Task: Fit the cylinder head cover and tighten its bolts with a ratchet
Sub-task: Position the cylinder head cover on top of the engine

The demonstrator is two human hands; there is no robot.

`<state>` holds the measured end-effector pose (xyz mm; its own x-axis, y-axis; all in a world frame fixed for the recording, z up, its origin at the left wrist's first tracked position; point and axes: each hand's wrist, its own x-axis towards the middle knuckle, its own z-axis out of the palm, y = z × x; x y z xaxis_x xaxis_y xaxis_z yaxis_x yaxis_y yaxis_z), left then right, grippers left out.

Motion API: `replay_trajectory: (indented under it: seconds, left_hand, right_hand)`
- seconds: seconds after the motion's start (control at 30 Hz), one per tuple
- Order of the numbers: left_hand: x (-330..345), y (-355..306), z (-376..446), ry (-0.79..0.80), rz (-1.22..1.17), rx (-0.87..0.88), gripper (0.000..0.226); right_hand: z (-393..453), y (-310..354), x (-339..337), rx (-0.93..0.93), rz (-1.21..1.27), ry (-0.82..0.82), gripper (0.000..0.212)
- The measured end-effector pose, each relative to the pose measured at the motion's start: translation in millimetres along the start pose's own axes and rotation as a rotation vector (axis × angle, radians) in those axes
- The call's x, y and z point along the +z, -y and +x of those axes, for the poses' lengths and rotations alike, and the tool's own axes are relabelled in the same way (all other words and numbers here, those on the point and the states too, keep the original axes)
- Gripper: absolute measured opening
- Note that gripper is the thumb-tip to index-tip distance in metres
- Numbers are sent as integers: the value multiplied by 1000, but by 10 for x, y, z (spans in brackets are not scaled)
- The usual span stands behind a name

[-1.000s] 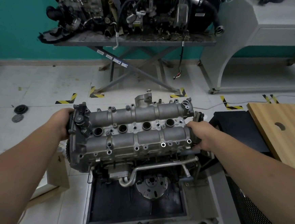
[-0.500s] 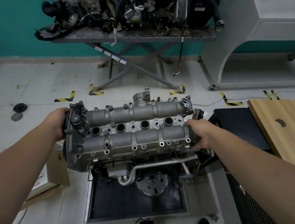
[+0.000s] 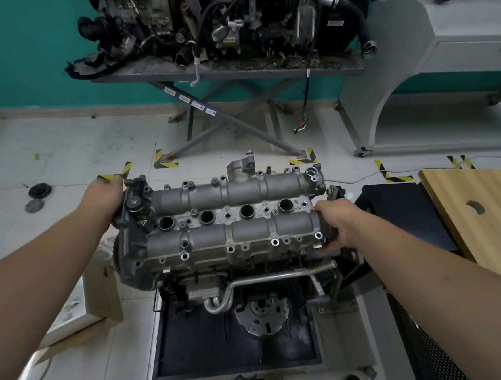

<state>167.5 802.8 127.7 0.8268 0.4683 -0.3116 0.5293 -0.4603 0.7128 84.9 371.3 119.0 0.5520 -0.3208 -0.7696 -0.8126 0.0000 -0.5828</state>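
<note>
The grey cast cylinder head cover lies across the top of the engine on its stand, with several round plug holes down its middle and open bolt holes along its front edge. My left hand grips the cover's left end, fingers curled behind it. My right hand grips the right end, thumb on top and fingers wrapped under the edge. No ratchet or loose bolts are in view.
A black drip tray sits under the engine. A wooden tabletop is at the right beside a black box. Another engine on a scissor stand is behind, a cardboard box to the left, and rubber discs on the floor.
Both hands stay on the cover's ends. The view has dipped slightly, so the cover sits a little higher in the frame; the cover itself shows no clear shift on the engine.
</note>
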Motion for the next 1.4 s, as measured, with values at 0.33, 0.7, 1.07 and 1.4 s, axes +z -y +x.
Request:
replay_trajectory:
  seconds: [0.33, 0.7, 1.07, 1.4]
  left_hand:
    - [911, 99, -1760, 252, 1065, 1075, 102]
    - [1327, 140, -1625, 138, 1047, 1009, 92]
    - [1321, 162, -1581, 89, 1027, 1040, 91]
    - [1332, 156, -1617, 63, 1053, 1027, 92]
  right_hand:
    - [-77, -24, -1, -110, -81, -52, 25]
    - [15, -34, 11, -281, -234, -132, 27]
    - [117, -28, 14, -315, -288, -140, 28]
    - [84, -98, 2, -240, -94, -71, 20]
